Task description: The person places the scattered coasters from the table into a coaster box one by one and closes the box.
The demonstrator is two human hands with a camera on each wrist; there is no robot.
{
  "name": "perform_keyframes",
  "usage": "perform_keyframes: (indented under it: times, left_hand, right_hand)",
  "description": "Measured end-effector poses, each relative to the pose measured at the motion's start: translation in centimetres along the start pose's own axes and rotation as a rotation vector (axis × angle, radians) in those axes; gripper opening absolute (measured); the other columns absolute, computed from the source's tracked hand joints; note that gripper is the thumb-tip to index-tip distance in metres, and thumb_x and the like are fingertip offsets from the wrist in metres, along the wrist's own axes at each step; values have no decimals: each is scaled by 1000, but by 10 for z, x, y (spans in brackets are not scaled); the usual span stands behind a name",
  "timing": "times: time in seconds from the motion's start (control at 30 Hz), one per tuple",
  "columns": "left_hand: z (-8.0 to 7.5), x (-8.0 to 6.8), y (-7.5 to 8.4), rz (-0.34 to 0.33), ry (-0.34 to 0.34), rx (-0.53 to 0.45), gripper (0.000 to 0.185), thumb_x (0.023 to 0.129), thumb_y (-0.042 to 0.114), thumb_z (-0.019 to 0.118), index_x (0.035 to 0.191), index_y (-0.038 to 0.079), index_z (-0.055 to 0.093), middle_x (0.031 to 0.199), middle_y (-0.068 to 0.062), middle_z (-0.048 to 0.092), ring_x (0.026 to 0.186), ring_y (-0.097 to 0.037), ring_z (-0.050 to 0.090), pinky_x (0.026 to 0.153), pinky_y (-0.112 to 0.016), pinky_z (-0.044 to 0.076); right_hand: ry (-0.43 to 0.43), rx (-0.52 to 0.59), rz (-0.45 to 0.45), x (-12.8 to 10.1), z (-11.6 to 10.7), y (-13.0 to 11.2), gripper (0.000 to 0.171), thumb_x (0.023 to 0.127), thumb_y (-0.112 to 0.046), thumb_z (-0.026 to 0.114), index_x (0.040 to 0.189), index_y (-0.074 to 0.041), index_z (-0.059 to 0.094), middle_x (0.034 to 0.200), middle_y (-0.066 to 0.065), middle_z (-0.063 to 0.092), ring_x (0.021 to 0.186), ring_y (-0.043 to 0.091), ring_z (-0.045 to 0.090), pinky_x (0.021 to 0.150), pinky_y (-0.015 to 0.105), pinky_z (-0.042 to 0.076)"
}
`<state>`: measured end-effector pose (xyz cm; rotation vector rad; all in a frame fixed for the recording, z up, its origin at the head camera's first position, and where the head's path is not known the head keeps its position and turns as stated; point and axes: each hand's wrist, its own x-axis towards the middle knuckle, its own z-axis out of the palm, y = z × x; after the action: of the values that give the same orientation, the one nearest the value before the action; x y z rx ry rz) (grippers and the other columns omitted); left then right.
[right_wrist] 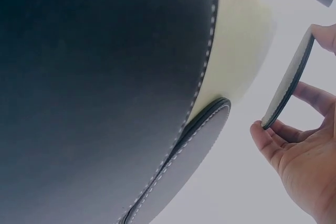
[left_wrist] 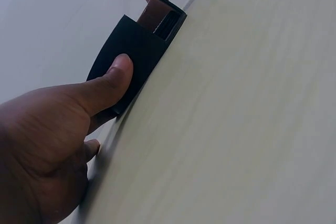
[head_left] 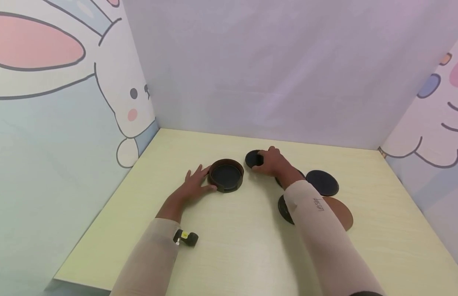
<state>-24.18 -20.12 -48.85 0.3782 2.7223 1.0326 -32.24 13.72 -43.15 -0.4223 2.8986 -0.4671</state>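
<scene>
My left hand [head_left: 193, 186] grips the left side of a round, dark coaster holder [head_left: 239, 185] on the table. In the left wrist view its thumb presses the holder's black outer wall [left_wrist: 123, 38], which has a cutout showing a brown lining. Just right of the holder, my right hand [head_left: 269, 161] pinches a round black coaster [head_left: 252, 159] by its edge. The right wrist view shows this coaster [right_wrist: 287, 82] tilted between thumb and fingertips, with pale stitching along its rim.
Right of the holder lie a black coaster [head_left: 322, 183], a brown coaster [head_left: 339, 211] and another dark one [head_left: 285, 210] partly under the right forearm. One more dark coaster [head_left: 301, 174] shows behind the right wrist. Cloth walls border the pale table [head_left: 243, 246] at back and sides.
</scene>
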Motion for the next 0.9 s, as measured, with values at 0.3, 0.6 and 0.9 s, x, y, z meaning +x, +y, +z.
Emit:
perform_keyframes:
  times: [0.3, 0.6, 0.9]
  left_hand:
    - [0, 1, 0, 22, 6, 8, 94, 100, 63, 70, 176, 32, 23, 185, -10, 17, 174, -38, -5, 137, -68, -10]
    - [0, 2, -1, 11, 0, 11, 94, 100, 64, 69, 176, 34, 22, 185, -10, 14, 173, -39, -7, 137, -70, -9]
    - [0, 3, -2, 8, -3, 12, 94, 100, 63, 69, 176, 32, 23, 185, -10, 16, 174, -38, -6, 137, -68, -10]
  right_hand:
    - [62, 60, -60, -10, -3, -5, 80, 96, -47, 72, 163, -8, 51, 152, 31, 45, 137, 47, 49, 114, 63, 51]
    - [106, 108, -134, -17, -3, -14, 78, 97, -45, 74, 162, -9, 52, 156, 27, 43, 137, 43, 48, 113, 63, 50]
    - [90, 129, -195, -22, 0, -30, 76, 99, -43, 76, 164, -12, 51, 164, 26, 39, 144, 44, 49, 115, 64, 50]
